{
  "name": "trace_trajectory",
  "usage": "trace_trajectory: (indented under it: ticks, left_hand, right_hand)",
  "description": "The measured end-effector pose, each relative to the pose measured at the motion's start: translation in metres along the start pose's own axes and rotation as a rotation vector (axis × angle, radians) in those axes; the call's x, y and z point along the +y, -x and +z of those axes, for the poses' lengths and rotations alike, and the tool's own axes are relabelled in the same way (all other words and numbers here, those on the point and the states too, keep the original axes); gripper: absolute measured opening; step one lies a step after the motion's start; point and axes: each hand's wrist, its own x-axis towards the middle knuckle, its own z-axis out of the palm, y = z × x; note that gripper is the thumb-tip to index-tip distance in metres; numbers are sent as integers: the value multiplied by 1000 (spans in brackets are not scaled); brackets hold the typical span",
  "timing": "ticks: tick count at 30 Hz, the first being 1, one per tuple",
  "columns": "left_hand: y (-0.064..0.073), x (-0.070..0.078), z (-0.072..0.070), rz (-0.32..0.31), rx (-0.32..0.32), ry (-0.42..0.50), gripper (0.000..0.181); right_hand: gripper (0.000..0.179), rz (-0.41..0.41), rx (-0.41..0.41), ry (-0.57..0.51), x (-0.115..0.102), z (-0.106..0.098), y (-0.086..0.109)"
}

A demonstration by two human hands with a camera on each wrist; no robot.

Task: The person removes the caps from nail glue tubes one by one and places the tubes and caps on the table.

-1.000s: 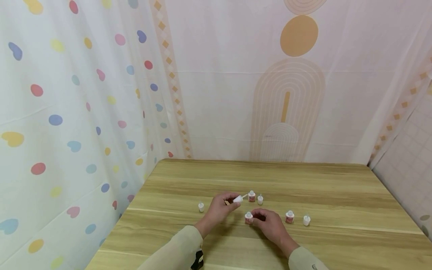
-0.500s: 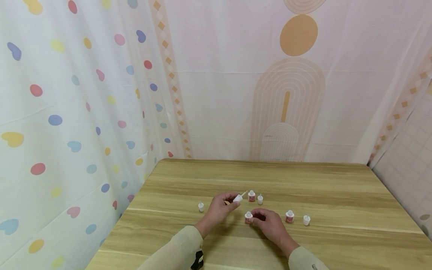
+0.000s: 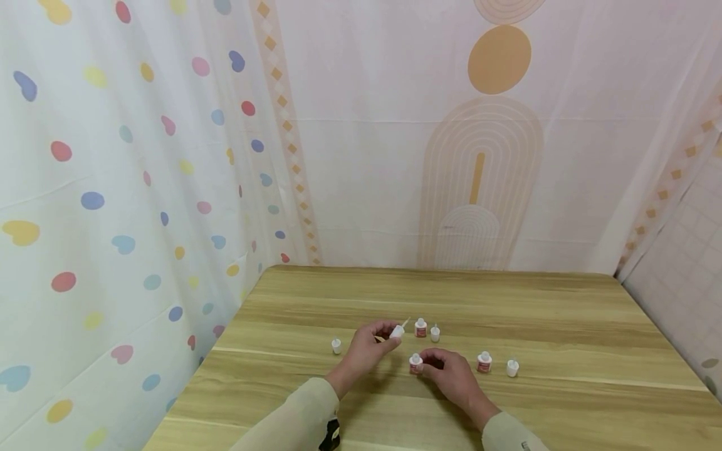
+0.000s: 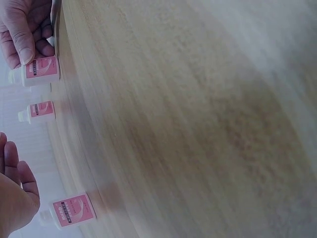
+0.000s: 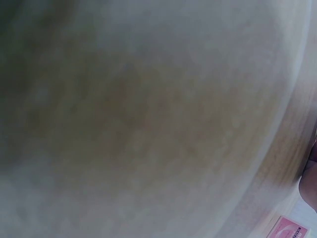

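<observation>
My left hand (image 3: 369,347) pinches a white brush cap (image 3: 397,332), its thin brush pointing up and right. My right hand (image 3: 451,376) holds a small white bottle (image 3: 415,364) with a pink-red label, capless and upright on the table. Behind it stands a second capless bottle (image 3: 420,328), and a third (image 3: 484,362) is right of my right hand. The left wrist view shows another labelled bottle (image 4: 74,210) beside my left hand (image 4: 15,193); in the head view it seems hidden. In the right wrist view, a pink-labelled bottle (image 5: 290,229) shows at the lower edge.
White caps stand with stems upward: one cap (image 3: 336,346) left of my left hand, another cap (image 3: 435,333) beside the back bottle, and a third cap (image 3: 512,368) at the right. The wooden table (image 3: 316,300) meets patterned curtains (image 3: 366,188) at its far edge.
The cap in my left hand has tilted, so its brush points more steeply upward. My right hand and its bottle have not moved.
</observation>
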Motion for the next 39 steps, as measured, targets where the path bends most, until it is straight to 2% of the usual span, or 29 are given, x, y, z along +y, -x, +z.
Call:
trace_trajectory:
  ticks: [13,39]
  left_hand:
    - [0,-3,0,-34,37,-15,14]
    - [1,-4,0,-38,29,-20,20]
  right_hand:
    - [14,-9,7,-10,-4,0,2]
    - [11,-2,4,-13,-2,0,0]
